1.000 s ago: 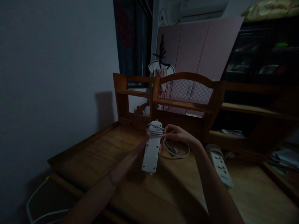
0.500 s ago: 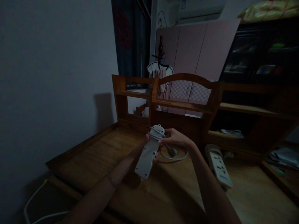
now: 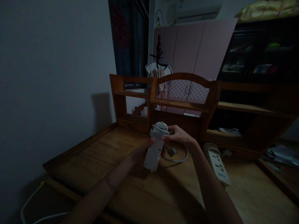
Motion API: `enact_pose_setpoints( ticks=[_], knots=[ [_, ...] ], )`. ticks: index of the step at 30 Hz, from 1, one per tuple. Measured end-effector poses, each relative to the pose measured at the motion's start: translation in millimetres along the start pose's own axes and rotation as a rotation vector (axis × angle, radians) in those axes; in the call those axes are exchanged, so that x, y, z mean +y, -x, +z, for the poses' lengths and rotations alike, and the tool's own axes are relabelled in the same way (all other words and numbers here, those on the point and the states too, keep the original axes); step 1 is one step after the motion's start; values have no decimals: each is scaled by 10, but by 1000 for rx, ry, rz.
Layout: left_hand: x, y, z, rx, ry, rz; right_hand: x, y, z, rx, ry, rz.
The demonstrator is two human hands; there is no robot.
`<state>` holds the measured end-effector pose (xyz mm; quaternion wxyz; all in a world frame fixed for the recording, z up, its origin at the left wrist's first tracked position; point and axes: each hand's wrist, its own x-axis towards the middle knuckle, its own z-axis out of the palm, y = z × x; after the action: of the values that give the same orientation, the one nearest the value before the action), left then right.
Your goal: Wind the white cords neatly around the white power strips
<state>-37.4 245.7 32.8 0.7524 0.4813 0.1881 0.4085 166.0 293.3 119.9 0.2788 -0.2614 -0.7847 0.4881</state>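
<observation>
A white power strip [image 3: 154, 155] is held above the desk with its screwed back side toward me. Several turns of its white cord [image 3: 159, 133] wrap around the strip near its upper end. My left hand [image 3: 147, 146] grips the strip from the left and beneath, thumb on the back. At the upper right, my right hand [image 3: 176, 134] pinches the cord close to the wound turns. The loose end of the cord curves to the right, and its plug [image 3: 172, 151] hangs just below my right hand.
Another power strip [image 3: 218, 166], sockets up and cord coiled at its far end, lies on the wooden desk [image 3: 93, 161] to the right. A wooden shelf unit [image 3: 182, 105] stands along the back. Papers [image 3: 283, 155] lie far right; a white cable [image 3: 30, 199] hangs lower left.
The held power strip has turned more upright, its lower end swinging to the right. Both hands have shifted slightly up and right with it, still holding the strip and cord.
</observation>
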Motion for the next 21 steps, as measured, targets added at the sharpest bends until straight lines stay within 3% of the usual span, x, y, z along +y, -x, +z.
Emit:
enact_pose_setpoints(
  ticks=[4, 9, 15, 21],
  knots=[
    [-47, -115, -89, -14, -154, -15, 30, 34, -132, 127, 24, -36],
    [-136, -260, -196, 24, -57, -37, 63, 40, -179, 214, 33, -33],
    [-121, -196, -159, -145, 238, -87, 122, -15, -132, 187, -55, -41],
    [-82, -144, -140, -253, 248, -35, 127, 52, -187, 108, -153, -69]
  ],
)
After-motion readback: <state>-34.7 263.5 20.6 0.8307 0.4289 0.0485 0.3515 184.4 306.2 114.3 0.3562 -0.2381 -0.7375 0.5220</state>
